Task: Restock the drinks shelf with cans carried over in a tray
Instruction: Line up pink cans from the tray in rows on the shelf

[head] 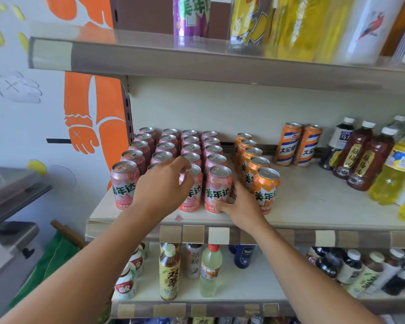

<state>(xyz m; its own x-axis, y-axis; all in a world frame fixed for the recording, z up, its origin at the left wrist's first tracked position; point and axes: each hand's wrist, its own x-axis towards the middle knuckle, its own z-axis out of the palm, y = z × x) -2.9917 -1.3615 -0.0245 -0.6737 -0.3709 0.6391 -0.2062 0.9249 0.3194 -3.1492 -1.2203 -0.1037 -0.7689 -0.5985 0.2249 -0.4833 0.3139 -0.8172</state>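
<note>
The right hand [237, 204] is wrapped low around a front pink aluminium drink can [218, 189] on the beige shelf board [313, 206]. The left hand [164, 181], fingers loosely curled, touches the neighbouring pink can [193, 190]; its grip cannot be told. Fronts should be squared with labels outward, and the rows of pink cans behind [173, 146] kept undisturbed.

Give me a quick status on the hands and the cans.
Left hand over front pink can, grip hidden. Right hand holds next pink can. Orange cans close beside it.
</note>
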